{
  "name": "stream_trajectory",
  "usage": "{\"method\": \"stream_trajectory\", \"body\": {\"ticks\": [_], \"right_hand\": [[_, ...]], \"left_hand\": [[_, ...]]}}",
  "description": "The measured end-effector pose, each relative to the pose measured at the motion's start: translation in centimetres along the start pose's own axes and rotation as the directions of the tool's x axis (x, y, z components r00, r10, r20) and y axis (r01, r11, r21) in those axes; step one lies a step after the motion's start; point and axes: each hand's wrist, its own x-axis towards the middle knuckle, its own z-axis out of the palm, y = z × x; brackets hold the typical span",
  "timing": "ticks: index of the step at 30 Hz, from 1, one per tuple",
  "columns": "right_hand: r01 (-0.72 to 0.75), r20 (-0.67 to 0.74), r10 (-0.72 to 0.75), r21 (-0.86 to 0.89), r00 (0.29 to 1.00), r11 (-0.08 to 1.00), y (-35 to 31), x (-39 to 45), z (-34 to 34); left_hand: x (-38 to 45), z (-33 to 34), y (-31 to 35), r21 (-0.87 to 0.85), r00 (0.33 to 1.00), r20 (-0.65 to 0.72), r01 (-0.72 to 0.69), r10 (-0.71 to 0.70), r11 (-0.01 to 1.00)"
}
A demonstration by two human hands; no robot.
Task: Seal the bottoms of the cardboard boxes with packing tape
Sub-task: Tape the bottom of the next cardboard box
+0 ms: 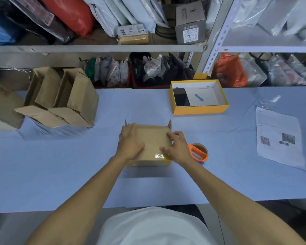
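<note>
Both hands, left hand (pixel 130 143) and right hand (pixel 177 147), press flat, fingers spread, on cardboard box (pixel 153 142); tape roll (pixel 199 152) just right.

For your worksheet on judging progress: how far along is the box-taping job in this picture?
Done: cannot tell; the cardboard boxes at far left lie on their sides, no tape visible. In hand: the left hand and right hand press flaps flat on the centre box. Left: taping it; the tape dispenser lies untouched beside the right hand.
</note>
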Motion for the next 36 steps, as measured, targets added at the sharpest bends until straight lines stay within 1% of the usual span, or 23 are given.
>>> {"method": "stream_trajectory", "body": {"ticks": [1, 3, 4, 6, 8, 11, 12, 13, 16, 18, 20, 23, 25, 27, 29, 31, 32, 33, 35, 36], "right_hand": [[0.003, 0.007, -0.003, -0.009, 1.0, 1.0, 0.1, 0.1, 0.0], [0.019, 0.012, -0.019, -0.006, 1.0, 1.0, 0.2, 0.3, -0.1], [0.039, 0.016, -0.039, 0.021, 0.999, 0.999, 0.3, 0.4, -0.2], [0.092, 0.056, -0.099, 0.109, 0.994, 0.99, 0.6, 0.4, -0.1], [0.099, 0.079, -0.109, 0.116, 0.991, 0.988, 0.9, 0.4, -0.3], [0.033, -0.027, -0.034, -0.006, 0.999, 0.999, 2.0, 0.6, -1.2], [0.005, -0.024, -0.006, -0.035, 1.0, 0.999, 2.3, 0.7, -1.6], [-0.013, 0.024, 0.014, -0.045, 1.0, 0.999, 2.5, 0.6, -1.8], [-0.013, 0.251, 0.008, 0.018, 0.968, 1.0, 2.0, -0.3, -0.6], [-0.045, 0.31, -0.001, 0.142, 0.951, 0.989, 1.7, -0.8, 0.7], [-0.106, 0.34, 0.008, 0.269, 0.94, 0.957, 1.9, -0.9, 1.3], [-0.165, 0.42, -0.001, 0.361, 0.908, 0.918, 2.0, -0.6, 1.0], [-0.197, 0.449, -0.005, 0.402, 0.893, 0.894, 2.0, -0.4, 0.8], [-0.258, 0.449, 0.034, 0.45, 0.893, 0.855, 1.9, -0.1, 0.7], [-0.337, 0.409, 0.126, 0.501, 0.904, 0.797, 1.6, 0.4, 0.5], [-0.363, 0.341, 0.203, 0.514, 0.918, 0.777, 1.2, 1.0, 0.3], [-0.364, 0.323, 0.218, 0.515, 0.921, 0.776, 1.0, 1.2, 0.2], [-0.358, 0.315, 0.219, 0.503, 0.923, 0.787, 0.9, 1.5, 0.1], [-0.334, 0.321, 0.205, 0.424, 0.925, 0.842, 0.7, 1.8, 0.1], [-0.329, 0.326, 0.206, 0.388, 0.923, 0.861, 0.8, 2.0, 0.2]], "left_hand": [[0.1, 0.2, 0.5, 0.107, 0.999, -0.001, -0.042, 0.042, 0.993], [0.6, 0.9, 2.0, 0.299, 0.99, 0.025, -0.14, 0.139, 0.944], [0.9, 1.4, 2.8, 0.359, 0.981, 0.06, -0.194, 0.185, 0.913], [1.4, 2.2, 4.6, 0.368, 0.964, 0.129, -0.263, 0.231, 0.892], [2.2, 2.8, 5.8, 0.387, 0.959, 0.147, -0.28, 0.241, 0.878], [3.5, 3.3, 5.8, 0.554, 0.966, 0.146, -0.257, 0.212, 0.792], [3.8, 3.5, 5.5, 0.585, 0.97, 0.134, -0.244, 0.205, 0.773], [4.0, 3.8, 5.0, 0.602, 0.97, 0.109, -0.238, 0.217, 0.762], [4.0, 4.5, 4.3, 0.604, 0.949, -0.003, -0.249, 0.314, 0.757], [4.1, 4.5, 4.2, 0.556, 0.94, -0.028, -0.268, 0.34, 0.787], [4.4, 4.3, 4.0, 0.496, 0.937, -0.017, -0.296, 0.35, 0.816], [4.5, 3.6, 3.5, 0.385, 0.927, 0.065, -0.365, 0.37, 0.848], [4.4, 3.0, 3.3, 0.304, 0.919, 0.128, -0.395, 0.373, 0.867], [4.4, 2.4, 3.1, 0.27, 0.908, 0.161, -0.418, 0.388, 0.867], [4.2, 2.4, 2.5, 0.225, 0.903, 0.161, -0.427, 0.399, 0.876], [3.5, 2.8, 2.2, 0.171, 0.901, 0.131, -0.432, 0.414, 0.886], [3.2, 3.1, 2.2, 0.188, 0.893, 0.119, -0.449, 0.434, 0.873], [2.8, 3.4, 2.1, 0.251, 0.876, 0.126, -0.483, 0.466, 0.839], [2.3, 3.9, 1.9, 0.412, 0.851, 0.206, -0.524, 0.484, 0.745], [2.1, 4.0, 1.9, 0.478, 0.855, 0.249, -0.517, 0.455, 0.71]]}}
